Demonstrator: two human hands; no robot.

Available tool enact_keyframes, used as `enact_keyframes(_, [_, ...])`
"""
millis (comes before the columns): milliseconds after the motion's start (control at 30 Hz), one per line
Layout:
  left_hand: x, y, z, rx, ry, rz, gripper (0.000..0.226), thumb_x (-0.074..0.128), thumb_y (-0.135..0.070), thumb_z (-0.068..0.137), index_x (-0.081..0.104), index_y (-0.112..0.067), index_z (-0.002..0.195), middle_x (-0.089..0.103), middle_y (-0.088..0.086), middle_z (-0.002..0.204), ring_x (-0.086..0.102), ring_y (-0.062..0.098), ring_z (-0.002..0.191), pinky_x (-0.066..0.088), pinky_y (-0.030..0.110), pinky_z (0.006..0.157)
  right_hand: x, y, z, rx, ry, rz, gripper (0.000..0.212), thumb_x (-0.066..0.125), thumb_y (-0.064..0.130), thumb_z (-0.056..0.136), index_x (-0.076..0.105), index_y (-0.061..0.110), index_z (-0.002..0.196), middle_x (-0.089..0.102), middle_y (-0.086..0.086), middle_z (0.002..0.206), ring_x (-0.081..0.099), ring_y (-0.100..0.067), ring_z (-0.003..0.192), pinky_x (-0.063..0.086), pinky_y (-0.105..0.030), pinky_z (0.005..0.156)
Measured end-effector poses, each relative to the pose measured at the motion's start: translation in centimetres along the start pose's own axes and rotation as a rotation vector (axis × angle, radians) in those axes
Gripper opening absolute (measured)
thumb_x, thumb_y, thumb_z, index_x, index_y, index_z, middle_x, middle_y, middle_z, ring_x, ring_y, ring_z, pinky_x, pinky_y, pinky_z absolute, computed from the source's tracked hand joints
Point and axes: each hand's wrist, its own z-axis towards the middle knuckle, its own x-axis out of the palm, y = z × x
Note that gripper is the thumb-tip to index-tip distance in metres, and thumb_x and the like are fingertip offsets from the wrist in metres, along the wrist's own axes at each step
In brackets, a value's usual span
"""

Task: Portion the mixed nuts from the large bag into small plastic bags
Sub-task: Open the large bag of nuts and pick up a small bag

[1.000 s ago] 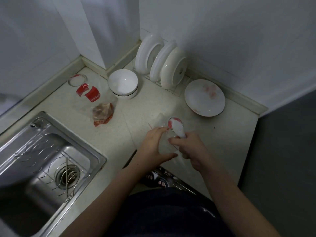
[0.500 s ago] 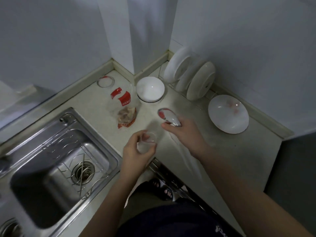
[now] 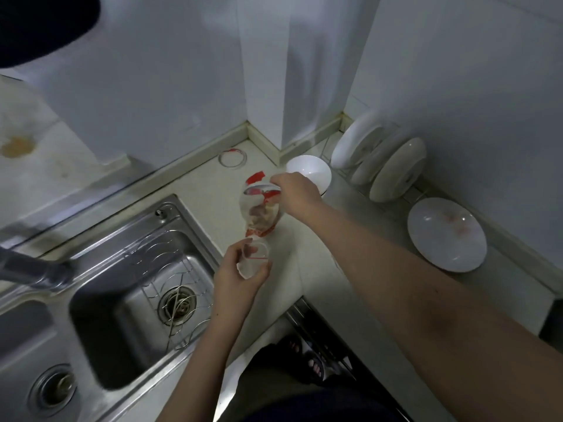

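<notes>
I'm now dipping spoon (image 3: 262, 188) into big nut bag (image 3: 259, 217).
R fingers (image 3: 281, 179) pinching spoon, just swung in from right; L fingers (image 3: 236, 254) gripping sm. bag (image 3: 254, 258) open, brought just near of nut bag on desk (image 3: 210, 184). Scooping's starting.

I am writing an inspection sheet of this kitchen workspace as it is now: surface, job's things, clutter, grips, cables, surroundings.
Surface: pale countertop, beside a steel sink.
Job's things: large bag of nuts on the countertop; small plastic bag close to it; spoon at the large bag's mouth.
Clutter: white bowl, plates in a rack, one plate lying flat, clear ring by the wall.
Grips: left hand holds the small plastic bag; right hand holds the spoon.
Cables: nothing seen.
Surroundings: white walls; faucet over the sink.
</notes>
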Motion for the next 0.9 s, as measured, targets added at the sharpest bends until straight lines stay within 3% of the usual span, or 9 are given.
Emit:
enact_keyframes(100, [-0.1,-0.3,-0.3,-0.001,-0.008,0.007,0.048,0.081,-0.017,0.076,0.061,-0.023,0.119,0.067,-0.010,0.106,0.060,0.004,0.104,0.051,0.037,0.094,0.1,-0.5,-1.1,0.008,-0.060,-0.013,0.015,0.053,0.004,0.086,0.054,0.019,0.082,0.059,-0.005,0.082,0.062,-0.031,0.085,0.037,-0.030,0.062])
enact_keyframes(233, [0.1,-0.7,-1.0,0.016,0.023,-0.005,0.045,0.081,-0.019,0.077,0.062,-0.024,0.117,0.067,-0.010,0.109,0.061,0.008,0.108,0.051,0.037,0.095,-1.4,-2.0,-3.5,0.053,-0.208,0.159,0.015,0.063,0.027,0.089,0.067,0.017,0.099,0.062,0.003,0.084,0.058,-0.017,0.075,0.035,-0.021,0.053])
enact_keyframes(300, [0.6,-1.1,-1.4,0.015,0.047,-0.026,0.040,0.080,-0.020,0.078,0.064,-0.025,0.114,0.068,-0.012,0.108,0.062,0.007,0.106,0.051,0.037,0.095,-2.7,-3.2,-5.4,0.102,-0.272,0.175,0.022,0.067,0.036,0.086,0.066,0.017,0.097,0.058,0.005,0.080,0.055,-0.013,0.070,0.032,-0.019,0.051])
enact_keyframes(367, [1.5,-1.6,-1.7,0.023,0.093,-0.040,0.034,0.080,-0.022,0.079,0.066,-0.025,0.110,0.069,-0.013,0.106,0.063,0.006,0.105,0.051,0.039,0.096,-3.8,-4.9,-7.7,0.169,-0.319,0.199,0.025,0.068,0.040,0.084,0.067,0.016,0.094,0.060,0.004,0.080,0.057,-0.014,0.070,0.039,-0.023,0.056])
enact_keyframes(467, [3.5,-2.5,-2.0,0.047,0.196,-0.043,0.027,0.079,-0.020,0.080,0.068,-0.029,0.104,0.071,-0.017,0.103,0.064,0.004,0.103,0.050,0.042,0.097,-4.2,-7.6,-11.4,0.266,-0.359,0.395,0.017,0.067,0.036,0.084,0.068,0.019,0.088,0.066,0.004,0.073,0.062,-0.008,0.064,0.049,-0.023,0.056])
enact_keyframes(567, [5.6,-3.3,-2.0,0.072,0.262,-0.033,0.027,0.080,-0.019,0.080,0.069,-0.027,0.103,0.072,-0.017,0.099,0.066,0.005,0.100,0.051,0.043,0.095,-3.2,-9.7,-14.2,0.318,-0.392,0.558,0.004,0.070,0.023,0.082,0.067,0.022,0.081,0.063,0.011,0.064,0.058,0.004,0.055,0.039,-0.009,0.049])
enact_keyframes(700, [7.3,-3.5,-1.8,0.078,0.325,-0.006,0.029,0.081,-0.021,0.078,0.069,-0.029,0.103,0.072,-0.020,0.095,0.066,0.002,0.096,0.053,0.041,0.093,-1.7,-11.3,-16.2,0.365,-0.473,0.601,0.026,0.069,0.019,0.083,0.071,0.012,0.107,0.071,0.003,0.098,0.063,-0.005,0.084,0.043,-0.015,0.070])
enact_keyframes(767, [7.5,-3.4,-1.8,0.096,0.350,0.013,0.030,0.080,-0.023,0.078,0.069,-0.032,0.104,0.071,-0.022,0.096,0.065,-0.001,0.095,0.053,0.039,0.092,-1.7,-11.4,-16.4,0.338,-0.508,0.614,0.027,0.068,0.019,0.082,0.071,0.012,0.108,0.070,0.001,0.103,0.062,-0.006,0.089,0.043,-0.015,0.073])
enact_keyframes(900, [7.0,-3.1,-1.9,0.102,0.369,0.026,0.030,0.080,-0.023,0.078,0.067,-0.038,0.101,0.071,-0.022,0.097,0.066,-0.001,0.095,0.053,0.038,0.091,-1.8,-10.5,-15.7,0.309,-0.484,0.650,0.003,0.070,0.020,0.080,0.072,0.020,0.082,0.062,0.023,0.067,0.055,0.011,0.062,0.034,-0.001,0.053])
